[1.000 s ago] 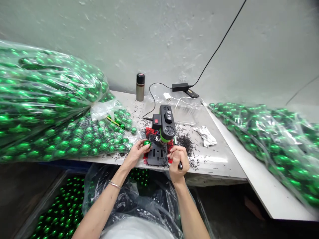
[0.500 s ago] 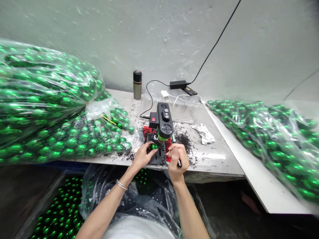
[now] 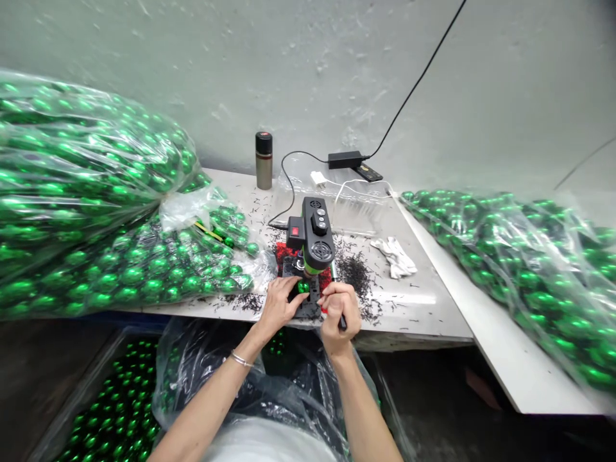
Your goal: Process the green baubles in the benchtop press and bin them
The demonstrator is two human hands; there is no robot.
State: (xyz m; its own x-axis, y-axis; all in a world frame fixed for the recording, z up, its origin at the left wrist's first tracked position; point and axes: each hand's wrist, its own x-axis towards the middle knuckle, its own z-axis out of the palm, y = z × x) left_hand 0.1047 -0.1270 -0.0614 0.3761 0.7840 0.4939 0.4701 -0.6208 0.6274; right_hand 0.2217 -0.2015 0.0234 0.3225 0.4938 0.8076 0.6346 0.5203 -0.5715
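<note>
A small black bench drill point(image 3: 312, 236) with a green collar stands on a black slotted base point(image 3: 308, 307) at the table's front edge. My left hand point(image 3: 282, 305) pinches a shiny green ball point(image 3: 303, 286) and holds it on the base right under the drill head. My right hand point(image 3: 338, 309) is closed round the drill's black lever handle point(image 3: 341, 321) at the machine's right side. A thin bracelet sits on my left wrist.
Big clear bags of green balls point(image 3: 96, 212) fill the table's left side, and another bag point(image 3: 520, 256) lies on the right shelf. A flask point(image 3: 263, 160), a power adapter point(image 3: 346, 160), white gloves point(image 3: 394, 255) and dark shavings point(image 3: 356, 269) are on the table. A bin of green balls point(image 3: 115, 410) sits below.
My left hand has carried the green ball rightward from the base's left side to under the drill head. My right hand has stayed on the lever.
</note>
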